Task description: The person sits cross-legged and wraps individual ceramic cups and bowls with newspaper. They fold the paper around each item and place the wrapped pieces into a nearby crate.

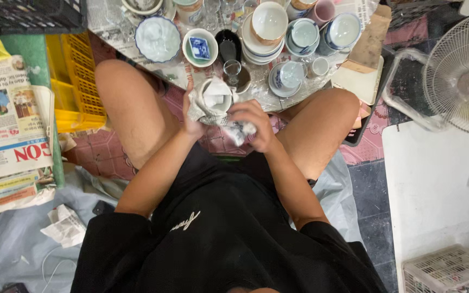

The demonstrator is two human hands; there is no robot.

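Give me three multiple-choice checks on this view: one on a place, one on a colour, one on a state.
1. Where is the fan?
A. at the right edge
B. on the newspaper stack
C. on the yellow crate

2. What colour is the crate?
A. red
B. yellow
C. green

3. What state is the cup in?
A. bare, on the floor
B. partly wrapped in paper, held in both hands
C. stacked inside a bowl

Answers:
1 A, its round grille shows beside the white board.
2 B, its lattice sides are yellow.
3 B, the left hand and right hand hold it with paper around it, its mouth open.
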